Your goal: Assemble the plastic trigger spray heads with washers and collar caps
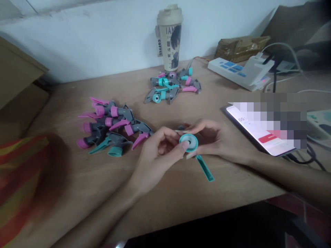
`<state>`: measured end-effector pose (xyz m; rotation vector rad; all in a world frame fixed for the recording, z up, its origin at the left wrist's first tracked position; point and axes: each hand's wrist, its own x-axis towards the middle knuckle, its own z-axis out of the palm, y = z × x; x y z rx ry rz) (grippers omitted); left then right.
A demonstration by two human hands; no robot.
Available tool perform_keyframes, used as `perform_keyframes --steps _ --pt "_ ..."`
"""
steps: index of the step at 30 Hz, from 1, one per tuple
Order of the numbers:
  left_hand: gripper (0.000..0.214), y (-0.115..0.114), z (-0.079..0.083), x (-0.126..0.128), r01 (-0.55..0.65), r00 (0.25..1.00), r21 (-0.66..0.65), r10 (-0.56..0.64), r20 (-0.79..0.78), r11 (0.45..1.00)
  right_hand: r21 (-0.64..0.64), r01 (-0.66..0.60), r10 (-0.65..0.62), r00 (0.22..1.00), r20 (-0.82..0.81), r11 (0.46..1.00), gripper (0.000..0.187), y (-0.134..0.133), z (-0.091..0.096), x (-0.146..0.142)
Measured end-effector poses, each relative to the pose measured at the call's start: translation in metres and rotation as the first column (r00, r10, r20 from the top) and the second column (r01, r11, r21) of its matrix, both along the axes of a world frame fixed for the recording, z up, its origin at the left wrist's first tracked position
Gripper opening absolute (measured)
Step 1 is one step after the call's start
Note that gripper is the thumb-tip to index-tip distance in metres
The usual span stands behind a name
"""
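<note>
Both my hands meet around one spray bottle trigger head, its teal collar facing me with a white disc inside. My left hand closes on it, the thumb pressing the disc near its dark centre hole. Curled around the far side, my right hand grips the body, which is mostly hidden by fingers. Below the fingers a teal trigger lever sticks out. To the left lies a pile of pink-and-grey spray heads with a teal one at its near side.
Behind my hands is a second group of teal and pink spray heads. A coffee cup stands by the wall. On the right are a power strip, a phone and cables. A striped bag sits at the left.
</note>
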<state>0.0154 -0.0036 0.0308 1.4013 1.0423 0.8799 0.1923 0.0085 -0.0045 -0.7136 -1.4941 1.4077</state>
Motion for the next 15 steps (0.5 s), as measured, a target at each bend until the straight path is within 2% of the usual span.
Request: perform_keyframes --steps 3,7,11,15 --pt "0.015 -0.001 -0.004 0.003 -0.013 0.999 -0.055 0.015 0.037 0.998 0.048 -0.008 0.008 1.0 -0.002 0.999 0.034 0.001 -0.004 -0.001" --pt "0.018 -0.001 -0.012 0.004 0.004 1.0 -0.114 -0.002 0.018 0.993 0.193 0.004 -0.023 0.995 0.095 0.981 0.035 0.005 -0.009 0.0" --pt "0.02 0.0 -0.019 0.003 0.011 0.999 -0.092 -0.014 -0.03 0.996 0.376 -0.004 -0.068 0.982 0.178 0.926 0.031 0.007 -0.013 0.003" --pt "0.018 0.003 -0.019 0.0 0.038 0.997 -0.087 -0.044 -0.069 0.995 0.479 0.017 -0.145 0.962 0.232 0.878 0.028 0.007 -0.014 0.004"
